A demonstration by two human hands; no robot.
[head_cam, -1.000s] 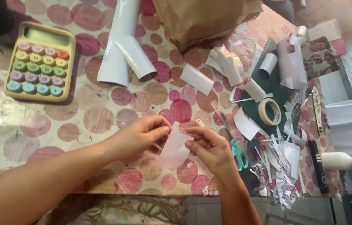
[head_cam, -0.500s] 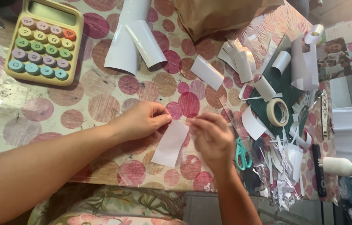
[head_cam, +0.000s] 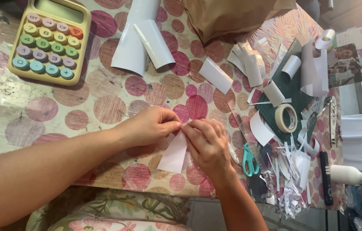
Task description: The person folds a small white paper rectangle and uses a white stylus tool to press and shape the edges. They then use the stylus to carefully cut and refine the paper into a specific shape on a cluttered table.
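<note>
A small white paper piece lies on the dotted tablecloth near the table's front edge. My left hand pinches its upper corner with thumb and fingertips. Facing it, my right hand pinches the same top edge, and the two sets of fingertips touch. Most of the paper hangs free below my fingers. A teal-handled pair of scissors lies just right of my right hand.
A yellow calculator with pastel keys sits far left. White paper rolls lie at the top centre beside a brown paper bag. A tape roll, a green cutting mat, paper scraps and a white bottle crowd the right side.
The view has shifted slightly. My hands have drawn closer at the paper's top edge, and the paper now lies flatter against the table.
</note>
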